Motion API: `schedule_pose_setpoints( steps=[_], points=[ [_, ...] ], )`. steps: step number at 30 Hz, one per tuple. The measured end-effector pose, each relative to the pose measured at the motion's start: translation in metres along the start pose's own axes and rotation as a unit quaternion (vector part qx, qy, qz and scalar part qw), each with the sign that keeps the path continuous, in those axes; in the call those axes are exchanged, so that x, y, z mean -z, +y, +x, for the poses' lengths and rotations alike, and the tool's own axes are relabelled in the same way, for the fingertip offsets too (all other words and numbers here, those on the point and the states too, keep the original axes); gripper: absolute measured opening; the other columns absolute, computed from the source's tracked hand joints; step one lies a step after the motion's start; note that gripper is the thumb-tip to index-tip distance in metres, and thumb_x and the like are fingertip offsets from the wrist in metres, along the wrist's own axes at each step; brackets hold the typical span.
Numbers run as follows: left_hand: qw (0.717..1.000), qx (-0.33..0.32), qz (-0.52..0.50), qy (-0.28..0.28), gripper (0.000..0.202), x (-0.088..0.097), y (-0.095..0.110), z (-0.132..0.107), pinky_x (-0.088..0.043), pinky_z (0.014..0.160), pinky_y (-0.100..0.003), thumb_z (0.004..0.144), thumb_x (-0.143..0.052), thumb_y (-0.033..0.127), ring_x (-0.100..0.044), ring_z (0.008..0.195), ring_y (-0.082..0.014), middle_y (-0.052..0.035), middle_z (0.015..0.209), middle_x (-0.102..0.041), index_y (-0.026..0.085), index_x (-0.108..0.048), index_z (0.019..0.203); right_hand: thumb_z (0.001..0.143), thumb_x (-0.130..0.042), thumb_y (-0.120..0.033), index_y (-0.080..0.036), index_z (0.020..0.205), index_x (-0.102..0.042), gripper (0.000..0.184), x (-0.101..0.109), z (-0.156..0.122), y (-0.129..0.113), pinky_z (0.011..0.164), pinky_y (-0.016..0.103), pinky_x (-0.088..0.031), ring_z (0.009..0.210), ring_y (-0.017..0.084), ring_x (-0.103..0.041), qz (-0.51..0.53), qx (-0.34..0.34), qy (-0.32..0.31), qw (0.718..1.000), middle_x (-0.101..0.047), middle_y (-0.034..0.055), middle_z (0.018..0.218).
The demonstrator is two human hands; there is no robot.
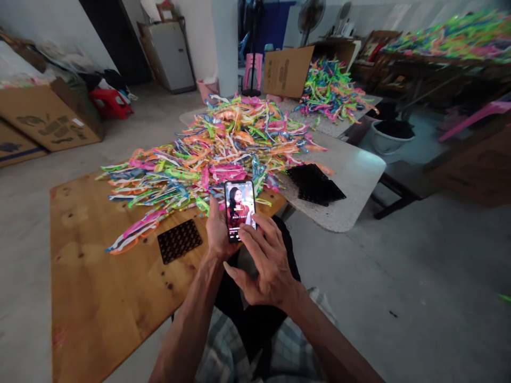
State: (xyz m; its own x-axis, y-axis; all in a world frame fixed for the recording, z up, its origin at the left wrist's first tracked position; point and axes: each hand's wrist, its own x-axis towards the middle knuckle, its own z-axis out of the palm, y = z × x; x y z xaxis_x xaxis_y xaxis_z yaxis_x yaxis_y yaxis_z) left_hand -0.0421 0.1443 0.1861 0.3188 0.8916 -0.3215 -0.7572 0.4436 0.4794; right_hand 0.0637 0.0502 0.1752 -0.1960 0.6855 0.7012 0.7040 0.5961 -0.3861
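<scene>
A smartphone [239, 205] with a lit screen is held upright over the table's near edge. My left hand [218, 231] grips it from the left side and below. Over the lower right of the screen hovers my right hand [265, 260], its fingers spread and the thumb apart; whether a fingertip touches the glass I cannot tell. Just left of the phone, a black tray with rows of small cells [180, 241] lies on the wooden table [96, 298]. Behind the phone rises a big heap of colourful plastic glasses [235, 138], with one small bundle [138, 231] at its front left.
Black perforated sheets [315, 183] lie on a pale speckled table [347, 207] at the right. Farther back, a cardboard box [288, 72] spills more colourful pieces. A white bucket [393, 135] stands on the floor. At the left are cartons [51, 114] and a red stool [110, 102].
</scene>
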Motion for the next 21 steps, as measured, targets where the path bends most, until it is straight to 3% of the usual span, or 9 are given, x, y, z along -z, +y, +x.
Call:
schedule_pose_setpoints(
  steps=[8,13,18,21],
  points=[
    [1.000,-0.006,0.016,-0.003,0.076,0.001,0.003,-0.003,-0.060,0.071,-0.031,0.100,-0.022,0.066,-0.072,0.072,-0.0218,-0.0118,0.074,-0.072,0.008,-0.072,0.099,0.087,-0.064,-0.043,-0.009,0.137,-0.050,0.063,-0.003,-0.001,-0.001,0.117,0.062,-0.033,0.140,0.038,-0.042,-0.008,-0.004,-0.008,1.000,-0.063,0.0182,0.132],
    [1.000,-0.013,0.012,0.009,0.071,0.001,0.001,-0.005,-0.060,0.077,-0.034,0.101,-0.027,0.064,-0.074,0.077,-0.0230,-0.0109,0.077,-0.074,0.010,-0.073,0.100,0.086,-0.063,-0.041,-0.012,0.137,-0.050,0.060,-0.004,0.013,0.007,0.117,0.063,-0.032,0.141,0.038,-0.041,-0.022,0.006,-0.005,1.000,-0.061,0.0164,0.136],
    [1.000,0.014,-0.010,0.006,0.066,0.000,0.002,-0.007,-0.059,0.084,-0.039,0.101,-0.029,0.061,-0.074,0.089,-0.0274,-0.0131,0.090,-0.076,0.010,-0.072,0.105,0.086,-0.066,-0.038,-0.010,0.138,-0.049,0.061,0.006,0.026,0.016,0.116,0.063,-0.035,0.141,0.038,-0.041,-0.023,-0.007,0.041,0.999,-0.061,0.0181,0.135],
    [1.000,0.015,-0.006,0.004,0.068,0.000,0.002,-0.007,-0.059,0.083,-0.041,0.100,-0.031,0.063,-0.074,0.087,-0.0289,-0.0141,0.088,-0.076,0.010,-0.073,0.099,0.087,-0.065,-0.035,-0.011,0.139,-0.048,0.060,0.011,0.022,0.016,0.113,0.065,-0.039,0.138,0.038,-0.045,-0.004,-0.004,0.069,0.998,-0.063,0.0180,0.132]
  ],
)
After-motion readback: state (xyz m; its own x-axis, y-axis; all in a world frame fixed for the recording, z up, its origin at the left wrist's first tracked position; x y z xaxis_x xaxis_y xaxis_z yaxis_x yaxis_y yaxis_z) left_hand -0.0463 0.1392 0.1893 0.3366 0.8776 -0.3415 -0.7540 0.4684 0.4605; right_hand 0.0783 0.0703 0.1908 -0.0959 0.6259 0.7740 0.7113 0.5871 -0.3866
